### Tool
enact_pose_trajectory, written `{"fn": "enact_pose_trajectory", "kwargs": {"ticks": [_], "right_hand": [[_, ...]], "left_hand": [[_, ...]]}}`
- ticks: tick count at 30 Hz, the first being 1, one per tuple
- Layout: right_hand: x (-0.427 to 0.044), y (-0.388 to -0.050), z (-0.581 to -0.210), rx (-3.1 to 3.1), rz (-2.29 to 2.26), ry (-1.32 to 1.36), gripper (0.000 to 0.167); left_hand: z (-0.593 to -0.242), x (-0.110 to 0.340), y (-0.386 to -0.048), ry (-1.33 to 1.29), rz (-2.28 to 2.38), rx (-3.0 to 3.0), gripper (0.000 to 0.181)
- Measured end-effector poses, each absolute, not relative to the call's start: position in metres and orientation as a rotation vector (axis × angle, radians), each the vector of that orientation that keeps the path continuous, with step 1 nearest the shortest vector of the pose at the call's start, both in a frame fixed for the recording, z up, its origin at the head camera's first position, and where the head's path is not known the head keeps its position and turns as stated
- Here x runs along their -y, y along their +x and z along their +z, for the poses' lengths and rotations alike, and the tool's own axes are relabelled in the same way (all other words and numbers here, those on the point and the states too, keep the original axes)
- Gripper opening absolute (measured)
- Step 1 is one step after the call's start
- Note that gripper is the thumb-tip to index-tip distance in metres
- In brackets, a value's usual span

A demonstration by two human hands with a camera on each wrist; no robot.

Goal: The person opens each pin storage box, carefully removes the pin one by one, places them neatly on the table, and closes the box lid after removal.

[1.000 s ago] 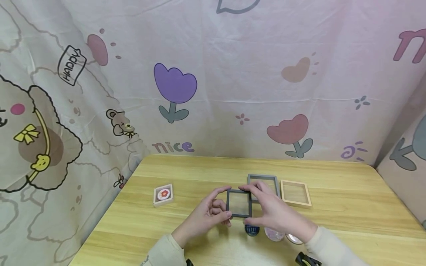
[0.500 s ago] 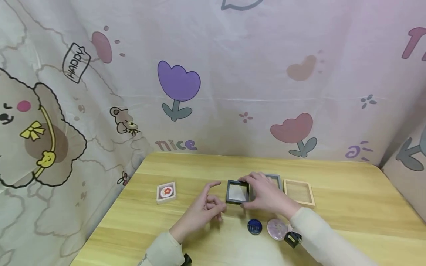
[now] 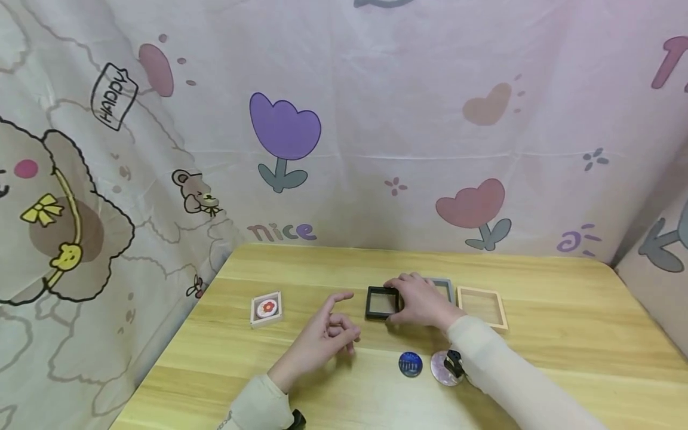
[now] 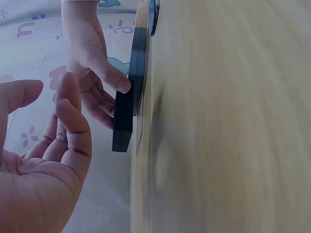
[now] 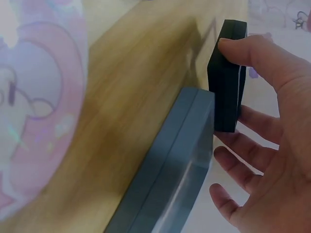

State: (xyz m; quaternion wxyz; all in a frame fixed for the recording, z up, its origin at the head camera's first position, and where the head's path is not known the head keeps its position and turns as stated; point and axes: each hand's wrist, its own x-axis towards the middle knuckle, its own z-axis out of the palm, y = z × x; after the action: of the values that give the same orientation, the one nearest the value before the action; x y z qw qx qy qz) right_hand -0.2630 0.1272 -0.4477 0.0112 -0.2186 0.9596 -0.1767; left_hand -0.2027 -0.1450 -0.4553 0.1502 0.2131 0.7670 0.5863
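My right hand (image 3: 421, 301) holds a small black square frame (image 3: 380, 315) by its right side, thumb at the near edge and fingers at the far edge. In the right wrist view, the black frame (image 5: 226, 82) stands just beyond the corner of a larger grey frame (image 5: 163, 153), with the thumb on one edge. The same grey frame (image 3: 450, 289) is partly covered by my right hand in the head view. My left hand (image 3: 317, 343) hovers above the table to the lower left of the black frame, fingers loosely bent and holding nothing.
A light wooden frame (image 3: 478, 290) lies right of the grey one. Nearer are a dark blue round badge (image 3: 411, 364) and a pink round badge (image 3: 439, 371), partly under the right wrist camera. Far left, a small pale box (image 3: 266, 323) holds a red-flower badge (image 3: 267, 307).
The left hand has let go of the black frame and drawn back a little. The right hand has moved the frame away from me, toward the grey frame's left side.
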Motion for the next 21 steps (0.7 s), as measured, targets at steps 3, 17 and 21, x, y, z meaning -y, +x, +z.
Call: {"fn": "enact_pose_trajectory", "kwargs": {"ticks": [3,17,21], "right_hand": [[-0.1278,-0.2654,-0.4497,-3.001,-0.534,-0.679,0.079],[-0.1261,-0.2652,-0.4498,-2.99,-0.504,-0.655,0.077],[-0.1245,-0.2638,-0.4496,-2.979,-0.498,-0.647,0.077]], "left_hand": [[-0.4547,0.1458,-0.2028,0.616,1.684,-2.202,0.071],[-0.4541,0.1451,-0.2042,0.674,1.65,-2.205,0.061],[-0.454,0.1448,-0.2043,0.675,1.638,-2.212,0.056]]}}
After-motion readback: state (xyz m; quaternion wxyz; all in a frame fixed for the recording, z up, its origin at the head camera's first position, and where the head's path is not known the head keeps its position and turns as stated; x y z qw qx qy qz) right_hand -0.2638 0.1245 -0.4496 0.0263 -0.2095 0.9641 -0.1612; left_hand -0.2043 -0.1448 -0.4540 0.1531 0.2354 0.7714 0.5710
